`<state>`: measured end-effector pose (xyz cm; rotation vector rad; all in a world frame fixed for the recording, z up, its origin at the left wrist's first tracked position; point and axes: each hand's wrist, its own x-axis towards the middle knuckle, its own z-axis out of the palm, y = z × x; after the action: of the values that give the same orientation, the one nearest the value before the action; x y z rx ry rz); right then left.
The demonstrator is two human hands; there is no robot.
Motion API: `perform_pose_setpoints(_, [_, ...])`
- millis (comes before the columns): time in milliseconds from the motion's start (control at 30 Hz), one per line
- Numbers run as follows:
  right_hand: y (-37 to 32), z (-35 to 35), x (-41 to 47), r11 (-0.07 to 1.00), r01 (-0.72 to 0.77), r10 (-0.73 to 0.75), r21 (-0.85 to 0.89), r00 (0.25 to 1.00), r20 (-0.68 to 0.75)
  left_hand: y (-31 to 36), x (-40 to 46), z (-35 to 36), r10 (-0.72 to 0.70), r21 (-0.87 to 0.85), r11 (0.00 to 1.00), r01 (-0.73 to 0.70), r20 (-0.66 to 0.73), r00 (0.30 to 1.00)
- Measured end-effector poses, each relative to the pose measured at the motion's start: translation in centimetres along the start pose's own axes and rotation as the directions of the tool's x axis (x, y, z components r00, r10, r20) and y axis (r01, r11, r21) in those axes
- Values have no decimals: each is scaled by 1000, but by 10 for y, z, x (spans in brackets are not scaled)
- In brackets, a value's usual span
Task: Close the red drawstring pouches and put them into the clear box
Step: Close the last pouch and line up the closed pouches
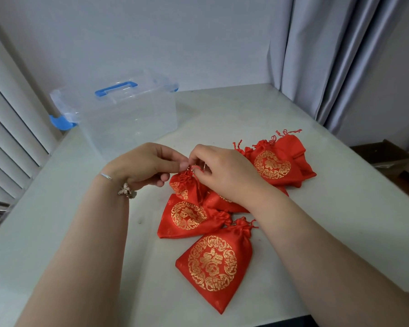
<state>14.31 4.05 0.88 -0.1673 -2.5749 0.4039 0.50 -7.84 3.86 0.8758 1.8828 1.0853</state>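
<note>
The left hand (149, 165) is held above the small gathered red satin pouch with gold print (187, 186), its thumb and forefinger pinched at the pouch's puckered neck. The right hand (224, 172) meets it fingertip to fingertip, its fingers curled round what appears to be the thin red drawstring (195, 166); the cord is mostly hidden between the fingertips, so the exact grip cannot be made out. A thin silver bangle with a butterfly charm (127, 191) is worn on the left wrist.

The held pouch rests among other red pouches on the pale counter (80, 232). One pouch (222, 200) is largely covered by the right wrist. Just nearer, a flat red pouch with a gold roundel (189, 218) lies on its side, and the nearest red pouch with a large gold medallion (214, 264) lies with its neck drawn in. Beyond the right hand, a stack of red pouches (279, 161) is seen, overlapped so that their count is unclear.

The clear plastic box with a blue handle (128, 114) stands at the counter's far left, well apart from the pouches; its lid (64, 107) is seen behind it. A grey curtain (328, 55) hangs at the right.
</note>
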Motion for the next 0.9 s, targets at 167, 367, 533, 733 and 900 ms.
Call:
perform_pose_setpoints(167, [3, -3, -1, 998, -16, 15, 65, 1000, 16, -1, 2, 1, -23, -32, 999, 26, 93, 995])
perform_pose_setpoints(367, [5, -7, -1, 1000, 28, -27, -15, 998, 57, -4, 6, 6, -14, 29, 1000, 9, 178, 984])
perform_pose_setpoints(533, [4, -7, -1, 994, 93, -91, -61, 995, 45, -6, 7, 10, -8, 35, 999, 0, 212, 977])
perform_pose_setpoints(733, [7, -2, 4, 951, -128, 122, 282, 992, 39, -6, 10, 20, 36, 46, 998, -41, 109, 993])
perform_pose_setpoints(900, [18, 5, 4, 807, -330, 240, 490, 941, 238, 0, 6, 16, 99, 8, 995, -99, -29, 995])
